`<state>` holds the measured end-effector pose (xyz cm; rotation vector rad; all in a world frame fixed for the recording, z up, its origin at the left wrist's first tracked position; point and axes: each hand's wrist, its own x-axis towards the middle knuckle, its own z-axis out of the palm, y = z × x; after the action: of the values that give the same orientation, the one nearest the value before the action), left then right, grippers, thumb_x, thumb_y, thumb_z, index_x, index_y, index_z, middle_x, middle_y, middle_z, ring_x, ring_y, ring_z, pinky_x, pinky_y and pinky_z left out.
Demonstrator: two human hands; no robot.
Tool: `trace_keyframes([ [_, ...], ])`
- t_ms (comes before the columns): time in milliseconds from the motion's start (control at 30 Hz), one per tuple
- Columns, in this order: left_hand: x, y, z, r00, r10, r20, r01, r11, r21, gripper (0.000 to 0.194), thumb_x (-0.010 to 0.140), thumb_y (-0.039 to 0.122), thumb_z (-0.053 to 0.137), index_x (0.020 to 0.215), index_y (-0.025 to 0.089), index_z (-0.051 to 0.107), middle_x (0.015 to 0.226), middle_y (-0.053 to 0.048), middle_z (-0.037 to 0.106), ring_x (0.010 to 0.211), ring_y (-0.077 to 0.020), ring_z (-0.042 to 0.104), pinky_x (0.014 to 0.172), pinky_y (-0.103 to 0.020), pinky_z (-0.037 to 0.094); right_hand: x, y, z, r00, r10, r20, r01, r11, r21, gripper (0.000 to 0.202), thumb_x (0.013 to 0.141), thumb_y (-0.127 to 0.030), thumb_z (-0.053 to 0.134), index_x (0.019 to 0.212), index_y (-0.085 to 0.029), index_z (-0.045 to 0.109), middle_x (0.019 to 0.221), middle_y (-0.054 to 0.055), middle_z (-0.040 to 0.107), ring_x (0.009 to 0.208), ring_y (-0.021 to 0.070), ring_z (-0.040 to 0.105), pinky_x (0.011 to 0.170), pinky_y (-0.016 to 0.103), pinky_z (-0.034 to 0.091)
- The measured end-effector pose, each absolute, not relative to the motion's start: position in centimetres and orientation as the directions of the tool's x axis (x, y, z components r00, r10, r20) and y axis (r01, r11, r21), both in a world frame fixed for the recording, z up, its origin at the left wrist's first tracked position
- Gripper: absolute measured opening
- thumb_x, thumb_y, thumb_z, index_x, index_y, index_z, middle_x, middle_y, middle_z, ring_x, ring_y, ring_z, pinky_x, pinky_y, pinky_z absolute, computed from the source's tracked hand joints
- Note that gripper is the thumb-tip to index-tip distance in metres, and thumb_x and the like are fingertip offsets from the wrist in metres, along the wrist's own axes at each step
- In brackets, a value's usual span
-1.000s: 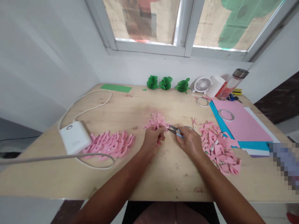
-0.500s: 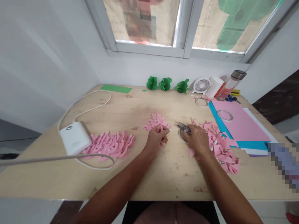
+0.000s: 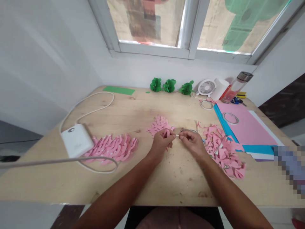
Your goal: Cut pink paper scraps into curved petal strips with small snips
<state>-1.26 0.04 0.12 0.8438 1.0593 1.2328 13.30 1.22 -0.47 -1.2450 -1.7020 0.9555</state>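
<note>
Near the middle of the table, my left hand is closed around a pink paper piece, which is partly hidden by the fingers. A short white strip spans the small gap between both hands. My right hand pinches the strip's right end between thumb and finger. Just behind the right hand, the tips of the scissors and a ring-shaped roll show; the rest is covered. Beyond my left hand lies a cluster of cut pink pieces.
Rows of wavy pink strips lie left, beside a white power bank with a cable. Pink scraps are heaped right, near coloured sheets. Green paper balls, a small fan and a bottle stand along the back.
My right hand has let go of the scissors, which now lie behind it. It has moved left to the white strip at my left hand.
</note>
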Motion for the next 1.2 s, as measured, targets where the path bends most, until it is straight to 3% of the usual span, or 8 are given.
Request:
trace_keyframes([
  [167, -1.1, 0.0, 0.0, -0.001, 0.987, -0.161, -0.286, 0.153, 0.946, 0.01, 0.06, 0.021, 0.064, 0.059, 0.016, 0.054, 0.039, 0.008, 0.038, 0.035, -0.0048, 0.035, 0.039, -0.018, 0.029, 13.3, 1.2, -0.4, -0.192, 0.966, 0.174, 0.316, 0.229, -0.921, 0.014, 0.073, -0.029, 0.055, 0.073, -0.017, 0.061, 0.059, -0.002, 0.053, 0.054, 0.0101, 0.046, 0.05, 0.021, 0.035],
  [533, -1.1, 0.0, 0.0, -0.001, 0.989, -0.149, -0.264, 0.144, 0.954, 0.01, 0.059, 0.02, 0.063, 0.06, 0.016, 0.054, 0.039, 0.008, 0.038, 0.035, -0.0051, 0.036, 0.038, -0.018, 0.029, 13.3, 1.2, -0.4, -0.14, 0.958, 0.252, 0.423, 0.288, -0.859, 0.01, 0.071, -0.023, 0.053, 0.064, -0.017, 0.057, 0.055, -0.002, 0.05, 0.052, 0.01, 0.044, 0.049, 0.021, 0.035],
  [867, -0.9, 0.2, 0.4, 0.089, 0.957, -0.276, -0.411, 0.287, 0.865, 0.023, 0.061, 0.033, 0.066, 0.068, 0.016, 0.052, 0.042, 0.009, 0.039, 0.033, -0.0046, 0.033, 0.037, -0.019, 0.031, 13.4, 1.3, -0.8, -0.08, 0.968, 0.236, 0.302, 0.249, -0.92, 0.019, 0.076, -0.031, 0.054, 0.086, -0.018, 0.062, 0.072, 0.002, 0.059, 0.062, 0.0125, 0.052, 0.055, 0.023, 0.041],
  [1033, -1.1, 0.3, 0.5, 0.101, 0.955, -0.28, -0.48, 0.293, 0.827, 0.028, 0.063, 0.039, 0.066, 0.073, 0.016, 0.053, 0.044, 0.008, 0.041, 0.033, -0.0049, 0.034, 0.038, -0.02, 0.031, 13.1, 0.7, 0.3, -0.174, 0.938, 0.301, 0.301, 0.342, -0.89, 0.017, 0.077, -0.028, 0.053, 0.087, -0.017, 0.062, 0.077, 0.004, 0.061, 0.068, 0.0137, 0.054, 0.06, 0.025, 0.043],
  [1200, -1.3, 0.3, 0.3, 0.091, 0.957, -0.276, -0.526, 0.282, 0.803, 0.035, 0.065, 0.046, 0.062, 0.082, 0.015, 0.057, 0.045, 0.007, 0.042, 0.036, -0.0067, 0.038, 0.04, -0.021, 0.032, 12.7, -0.2, 1.5, -0.421, 0.834, 0.358, 0.277, 0.493, -0.825, 0.019, 0.081, -0.024, 0.05, 0.096, -0.019, 0.061, 0.078, 0.003, 0.063, 0.067, 0.0124, 0.054, 0.064, 0.025, 0.043],
])
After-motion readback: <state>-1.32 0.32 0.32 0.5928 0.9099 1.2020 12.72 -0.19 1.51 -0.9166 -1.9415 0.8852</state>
